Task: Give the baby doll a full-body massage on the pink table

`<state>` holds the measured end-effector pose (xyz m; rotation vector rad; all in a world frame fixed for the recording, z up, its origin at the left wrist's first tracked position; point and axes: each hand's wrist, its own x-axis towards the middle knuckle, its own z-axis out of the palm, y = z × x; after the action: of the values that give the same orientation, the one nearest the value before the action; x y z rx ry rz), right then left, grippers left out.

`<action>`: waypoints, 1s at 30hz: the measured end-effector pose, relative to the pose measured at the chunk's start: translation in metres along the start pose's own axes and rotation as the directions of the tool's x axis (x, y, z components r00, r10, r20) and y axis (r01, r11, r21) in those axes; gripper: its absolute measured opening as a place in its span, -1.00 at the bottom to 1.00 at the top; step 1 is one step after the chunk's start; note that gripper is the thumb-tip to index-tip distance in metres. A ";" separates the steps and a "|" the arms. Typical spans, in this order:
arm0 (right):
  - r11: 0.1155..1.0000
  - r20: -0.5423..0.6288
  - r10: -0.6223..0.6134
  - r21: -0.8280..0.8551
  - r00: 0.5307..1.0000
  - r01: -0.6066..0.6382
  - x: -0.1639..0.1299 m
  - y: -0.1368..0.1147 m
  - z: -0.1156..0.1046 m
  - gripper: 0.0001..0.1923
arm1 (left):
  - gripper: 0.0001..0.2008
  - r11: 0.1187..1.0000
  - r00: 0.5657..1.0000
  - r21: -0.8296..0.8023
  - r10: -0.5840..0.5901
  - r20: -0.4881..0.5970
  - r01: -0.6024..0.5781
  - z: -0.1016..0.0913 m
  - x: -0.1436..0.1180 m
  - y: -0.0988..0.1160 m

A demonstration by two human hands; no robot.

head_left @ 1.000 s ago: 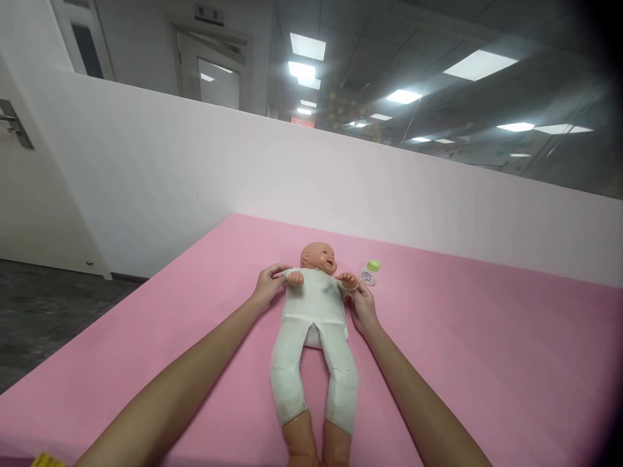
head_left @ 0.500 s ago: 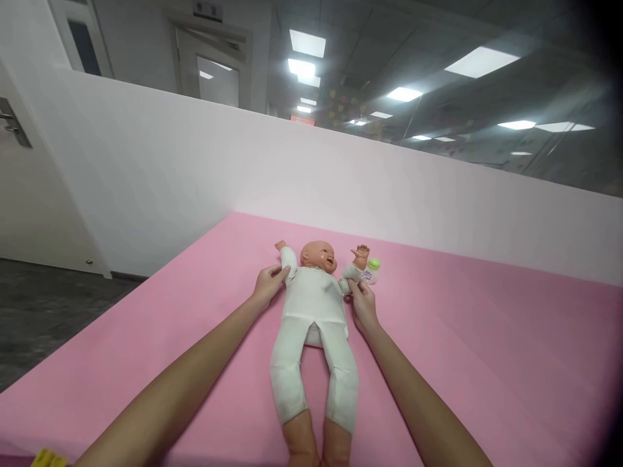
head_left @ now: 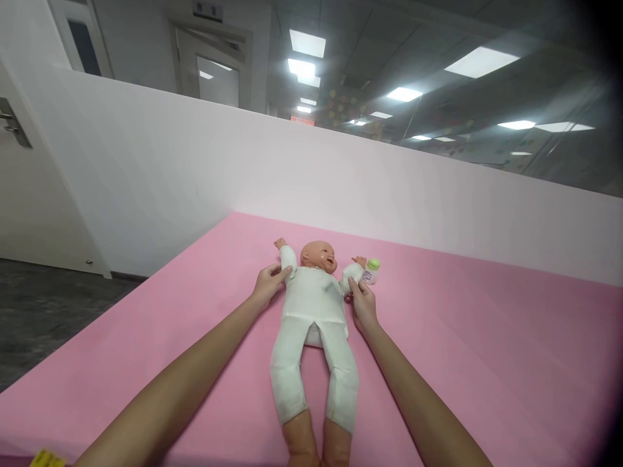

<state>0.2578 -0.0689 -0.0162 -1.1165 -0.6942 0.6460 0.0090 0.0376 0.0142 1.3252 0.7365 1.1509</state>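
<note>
Behind, a low white wall [head_left: 350, 178]. In front of it, a wide pink table [head_left: 487, 363]. Near the middle of the table, a white-clothed doll [head_left: 314, 295], flat on its back, head toward the wall, both arms raised beside the head. At its arm on the view's left, the left hand [head_left: 269, 285], in a thumb-and-finger pinch; at its other arm, the right hand [head_left: 364, 305], pinching likewise. Just beyond, a small green-capped bottle [head_left: 371, 275].

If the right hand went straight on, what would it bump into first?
The right hand would likely meet the doll's sleeved arm first; it appears to be gripping that arm, though depth is unclear.
</note>
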 end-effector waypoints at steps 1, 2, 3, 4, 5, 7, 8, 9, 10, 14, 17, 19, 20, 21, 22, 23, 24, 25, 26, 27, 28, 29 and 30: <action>1.000 0.003 -0.009 0.005 1.000 0.009 0.000 0.000 0.000 -0.62 | -0.54 1.000 1.000 -0.008 0.001 0.002 -0.001 0.000 0.000 0.000; 1.000 0.007 -0.017 0.012 1.000 0.017 0.000 0.000 0.000 -0.63 | -0.54 1.000 1.000 -0.010 0.003 0.006 -0.003 0.000 0.000 0.000; 1.000 0.011 -0.022 0.021 1.000 0.022 0.000 0.000 0.000 -0.63 | -0.54 1.000 1.000 -0.008 0.008 0.008 -0.008 -0.001 0.000 0.000; 0.999 0.015 -0.025 0.030 1.000 0.025 0.000 0.000 0.000 -0.63 | -0.54 1.000 1.000 -0.005 0.018 0.012 -0.018 -0.001 0.000 0.000; 0.999 0.023 -0.025 0.040 0.999 0.024 0.000 0.001 0.000 -0.64 | -0.54 1.000 0.999 -0.002 0.031 0.015 -0.031 -0.002 0.000 -0.001; 0.998 0.053 -0.021 0.057 0.998 0.018 0.000 0.001 -0.001 -0.66 | -0.55 0.998 0.998 -0.001 0.061 0.031 -0.061 -0.002 0.001 -0.003; 0.998 0.071 -0.021 0.061 0.997 0.017 0.000 0.002 -0.001 -0.67 | -0.55 0.998 0.997 -0.005 0.067 0.043 -0.067 -0.003 0.002 -0.004; 0.998 0.088 -0.023 0.063 0.996 0.017 0.000 0.002 -0.001 -0.67 | -0.57 0.998 0.997 -0.012 0.061 0.057 -0.060 -0.003 0.002 -0.004; 0.998 0.101 -0.025 0.065 0.995 0.018 0.000 0.002 -0.001 -0.66 | -0.59 0.999 0.997 -0.018 0.046 0.069 -0.045 -0.003 0.002 -0.005; 0.997 0.130 -0.037 0.072 0.991 0.028 -0.002 0.001 0.000 -0.62 | -0.64 0.999 0.996 -0.039 0.010 0.085 -0.006 -0.002 0.001 -0.004; 0.996 0.108 -0.026 0.087 0.994 0.017 -0.002 0.000 0.002 -0.64 | -0.58 0.998 0.996 -0.049 0.038 0.085 -0.034 -0.001 0.001 -0.002; 0.995 0.082 -0.014 0.096 0.997 0.006 -0.002 -0.001 0.002 -0.69 | -0.55 0.997 0.995 -0.064 0.045 0.091 -0.039 -0.001 0.002 -0.002; 0.996 0.077 -0.011 0.094 0.997 0.004 -0.002 -0.001 0.002 -0.72 | -0.54 0.997 0.994 -0.071 0.043 0.099 -0.036 -0.001 0.002 -0.003; 0.996 0.075 -0.011 0.087 0.997 0.004 -0.002 -0.002 0.002 -0.73 | -0.53 0.997 0.994 -0.076 0.041 0.106 -0.033 -0.001 0.002 -0.003; 0.997 0.073 -0.012 0.076 0.997 0.007 -0.002 -0.002 0.003 -0.73 | -0.51 0.997 0.993 -0.077 0.039 0.109 -0.031 -0.001 0.002 -0.003; 0.998 0.070 -0.013 0.064 0.997 0.009 -0.002 -0.003 0.002 -0.72 | -0.51 0.997 0.994 -0.072 0.036 0.107 -0.028 0.000 0.002 -0.003; 0.999 0.069 -0.011 0.054 0.998 0.007 -0.002 -0.003 0.002 -0.71 | -0.51 0.998 0.994 -0.062 0.031 0.103 -0.025 0.000 0.002 -0.003; 0.999 0.067 -0.007 0.048 0.998 0.004 -0.002 -0.003 0.002 -0.70 | -0.52 0.999 0.995 -0.046 0.025 0.096 -0.020 0.000 0.001 -0.003; 0.999 0.065 -0.001 0.045 0.998 -0.002 -0.002 -0.003 0.002 -0.69 | -0.52 0.999 0.996 -0.028 0.019 0.087 -0.017 0.000 0.001 -0.003; 0.999 0.063 0.007 0.042 0.998 -0.010 -0.002 -0.003 0.002 -0.67 | -0.53 1.000 0.997 -0.008 0.015 0.075 -0.015 0.000 0.001 -0.003; 0.999 0.059 0.017 0.040 0.998 -0.019 -0.001 -0.003 0.002 -0.66 | -0.53 1.000 0.998 0.010 0.013 0.066 -0.013 0.000 0.001 -0.002; 0.999 0.055 0.026 0.037 0.998 -0.028 -0.001 -0.003 0.001 -0.65 | -0.53 1.000 0.998 0.023 0.011 0.059 -0.013 0.000 0.001 -0.002; 0.999 0.048 0.033 0.035 0.998 -0.035 0.000 -0.002 0.001 -0.63 | -0.52 0.999 0.999 0.032 0.009 0.053 -0.011 0.000 0.001 -0.002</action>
<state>0.2575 -0.0690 -0.0136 -1.0851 -0.7031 0.7132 0.0096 0.0384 0.0124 1.3825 0.7127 1.1119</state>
